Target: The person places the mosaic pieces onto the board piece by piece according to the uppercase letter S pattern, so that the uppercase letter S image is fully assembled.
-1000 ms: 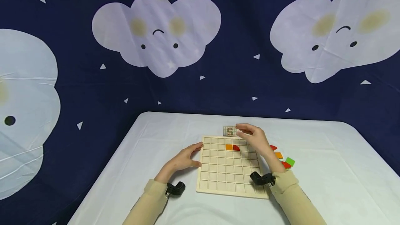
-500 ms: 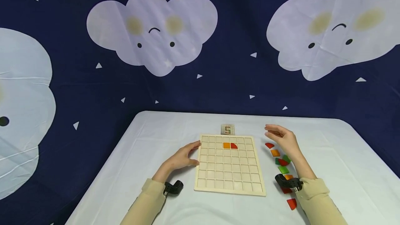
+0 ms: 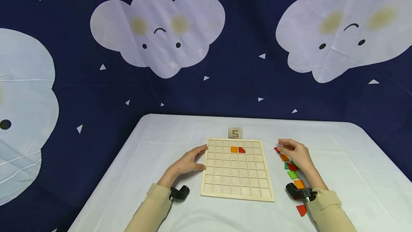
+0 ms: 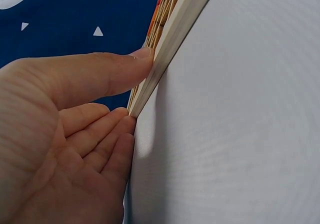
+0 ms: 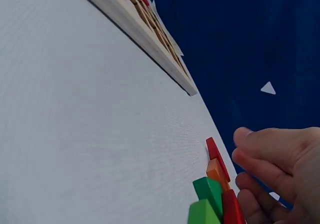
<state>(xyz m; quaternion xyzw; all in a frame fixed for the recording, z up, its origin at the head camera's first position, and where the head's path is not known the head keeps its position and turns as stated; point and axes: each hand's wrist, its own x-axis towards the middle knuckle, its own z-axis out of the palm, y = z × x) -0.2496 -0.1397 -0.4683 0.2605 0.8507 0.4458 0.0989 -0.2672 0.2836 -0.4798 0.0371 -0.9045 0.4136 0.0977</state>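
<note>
A pale wooden grid board (image 3: 238,169) lies on the white table. In its upper rows sit an orange square tile (image 3: 234,149) and a red quarter-round tile (image 3: 241,150), side by side. My left hand (image 3: 186,162) touches the board's left edge with thumb and fingertips, fingers fairly straight. Over the far end of a line of loose tiles, my right hand (image 3: 297,155) hovers with loosely bent fingers, holding nothing. Close to it are a red tile (image 5: 216,154), an orange tile (image 5: 216,171) and a dark green tile (image 5: 209,191); the hand partly hides the line in the head view.
A small pattern card (image 3: 235,133) with a figure on a grid lies behind the board. Nearer the front right are a light green tile (image 3: 293,174), an orange block (image 3: 299,184) and a red quarter-round piece (image 3: 301,210). A dark blue cloud-print cloth (image 3: 193,92) hangs behind the table.
My right hand has moved right from above the board's far corner to the loose tiles, then lowered toward them. The left hand stays at the board's edge.
</note>
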